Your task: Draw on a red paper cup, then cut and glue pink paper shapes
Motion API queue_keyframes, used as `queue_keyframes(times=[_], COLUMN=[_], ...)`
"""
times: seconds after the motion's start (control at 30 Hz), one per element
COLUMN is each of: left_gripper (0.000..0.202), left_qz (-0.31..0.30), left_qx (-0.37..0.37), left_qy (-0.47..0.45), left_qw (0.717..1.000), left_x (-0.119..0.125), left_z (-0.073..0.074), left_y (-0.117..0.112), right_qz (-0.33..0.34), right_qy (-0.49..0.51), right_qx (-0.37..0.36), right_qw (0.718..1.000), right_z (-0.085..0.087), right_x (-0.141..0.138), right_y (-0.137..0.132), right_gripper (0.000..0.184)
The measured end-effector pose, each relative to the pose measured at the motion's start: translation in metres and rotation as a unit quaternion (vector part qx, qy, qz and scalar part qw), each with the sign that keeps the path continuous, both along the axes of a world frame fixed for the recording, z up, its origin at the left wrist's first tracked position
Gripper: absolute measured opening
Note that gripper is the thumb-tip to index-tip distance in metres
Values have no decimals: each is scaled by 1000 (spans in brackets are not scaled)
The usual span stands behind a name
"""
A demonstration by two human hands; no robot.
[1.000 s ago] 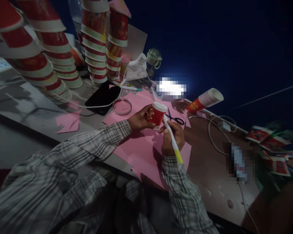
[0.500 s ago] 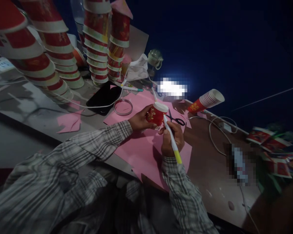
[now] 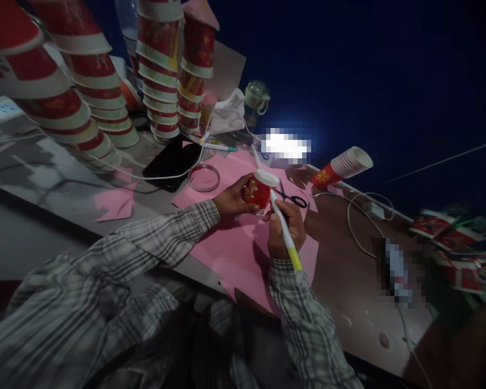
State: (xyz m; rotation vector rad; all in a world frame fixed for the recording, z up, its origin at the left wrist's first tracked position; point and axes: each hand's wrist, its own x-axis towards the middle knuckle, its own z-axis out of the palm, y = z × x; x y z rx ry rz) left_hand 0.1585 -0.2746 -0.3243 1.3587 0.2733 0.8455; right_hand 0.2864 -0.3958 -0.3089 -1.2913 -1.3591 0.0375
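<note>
My left hand [image 3: 232, 199] is closed around a red paper cup [image 3: 256, 193] with a gold floral print and a white end facing up and away. In my right hand [image 3: 285, 227] is a white marker pen [image 3: 284, 229] with a yellow end, pinched between the fingers. The pen's upper tip meets or nearly meets the cup's right side; whether it touches I cannot tell. Beneath both hands lies pink paper [image 3: 227, 249]. Dark-handled scissors [image 3: 295, 200] rest just beyond my right hand, partly behind it.
Tall towers of stacked red and white cups [image 3: 159, 75] stand at the back left. A black phone [image 3: 172, 163] and a roll of tape [image 3: 203, 177] lie left of the paper. Nested paper cups [image 3: 342, 166] lean at the right, near a looping white cable [image 3: 350, 216].
Almost nothing differs. Both hands keep their hold on the cup and marker, with at most a very slight shift of the pen.
</note>
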Motion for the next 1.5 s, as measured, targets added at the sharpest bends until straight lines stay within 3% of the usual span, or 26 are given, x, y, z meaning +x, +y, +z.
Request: queue_keyframes(times=[0.13, 0.27, 0.4, 0.5, 0.6, 0.8, 1.0, 1.23, 1.37, 1.5], left_gripper=[90, 69, 63, 76, 82, 88, 81, 84, 87, 91], left_qz=[22, 59, -16, -67, -75, -74, -52, -38, -18, 1], left_qx=[-3, 33, -10, -93, -134, -85, -113, -92, -68, -51], left_qy=[16, 25, -7, -41, -67, -49, -16, -8, -4, 9], left_qw=[1000, 997, 1000, 993, 986, 992, 992, 995, 997, 999], left_x=[0, 0, -1, -1, 1, 3, -2, 2, 2, 1], left_z=[6, 15, 18, 13, 5, -3, 3, 0, 0, -2], left_y=[-2, -4, -7, -11, -11, -2, 0, -1, -2, 0], right_qz=[12, 4, 19, 5, -14, -2, -17, -12, -35, 0], right_qy=[45, 59, 21, -8, -15, -26, 45, -52, -56, -41], right_qx=[37, 77, 74, 67, 66, 84, 70, 72, 67, 69], right_qw=[998, 995, 997, 998, 998, 996, 996, 996, 996, 997], right_z=[3, 7, 5, 3, 4, 6, 5, 7, 2, -2], right_x=[-5, -11, -10, -8, -7, -5, -6, -8, -3, -1], right_y=[-1, 0, 2, 2, 3, 2, 3, 1, 2, 2], right_gripper=[23, 29, 31, 31, 29, 30, 29, 28, 30, 29])
